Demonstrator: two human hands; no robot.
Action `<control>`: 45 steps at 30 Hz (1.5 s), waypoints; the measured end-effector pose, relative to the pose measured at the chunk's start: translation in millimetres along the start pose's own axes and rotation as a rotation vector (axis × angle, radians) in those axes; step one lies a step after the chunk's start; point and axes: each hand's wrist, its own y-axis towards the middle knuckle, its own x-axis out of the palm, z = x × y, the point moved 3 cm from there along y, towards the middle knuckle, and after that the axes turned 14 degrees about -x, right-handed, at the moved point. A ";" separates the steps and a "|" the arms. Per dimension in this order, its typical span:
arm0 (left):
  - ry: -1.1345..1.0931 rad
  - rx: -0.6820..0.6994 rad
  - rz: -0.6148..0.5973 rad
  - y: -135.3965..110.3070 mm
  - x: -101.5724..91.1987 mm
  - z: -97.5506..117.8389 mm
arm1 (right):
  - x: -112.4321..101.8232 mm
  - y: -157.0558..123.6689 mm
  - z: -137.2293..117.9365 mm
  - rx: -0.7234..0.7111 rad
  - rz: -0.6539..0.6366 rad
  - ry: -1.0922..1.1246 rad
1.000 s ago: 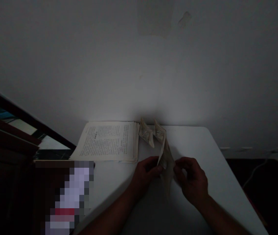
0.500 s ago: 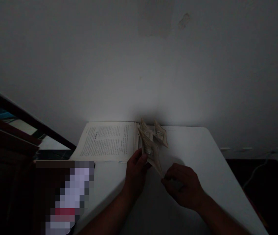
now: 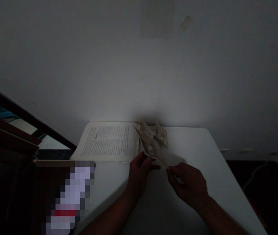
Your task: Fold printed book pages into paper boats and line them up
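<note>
A folded paper boat (image 3: 151, 148) made of printed paper is tilted above the white table. My right hand (image 3: 189, 182) is closed, pinching the boat's near pointed tip between thumb and fingers. Just below the boat's left side is my left hand (image 3: 139, 168), its fingers apart and one stretched to the right; whether it still touches the paper is hard to see. Behind the held boat stand two more paper boats, a left one (image 3: 146, 130) partly covered by it and a right one (image 3: 162, 133).
An open book (image 3: 104, 140) of printed pages lies on the left of the white table (image 3: 197, 147), against the wall (image 3: 104, 81). Dark wooden furniture (image 3: 7, 137) and a blurred-out object (image 3: 72, 192) are at the left. A pale cable (image 3: 256, 173) hangs at the right.
The held boat has swung so its near tip moved right and slightly up, along with my right hand. My left hand's fingers have loosened from the boat's side.
</note>
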 end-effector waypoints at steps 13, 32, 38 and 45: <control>0.402 0.047 -0.087 -11.0 8.1 -0.5 | -15.7 -7.2 23.3 0.265 0.092 -0.182; 0.717 0.137 -0.073 -19.1 15.9 2.1 | -3.4 -12.8 44.6 0.555 -0.124 -0.375; 0.737 0.148 -0.074 -19.5 17.1 1.1 | -1.7 -10.3 45.4 0.539 -0.130 -0.376; 0.737 0.159 -0.075 -19.4 16.7 1.1 | -3.6 -7.5 43.5 0.541 -0.093 -0.381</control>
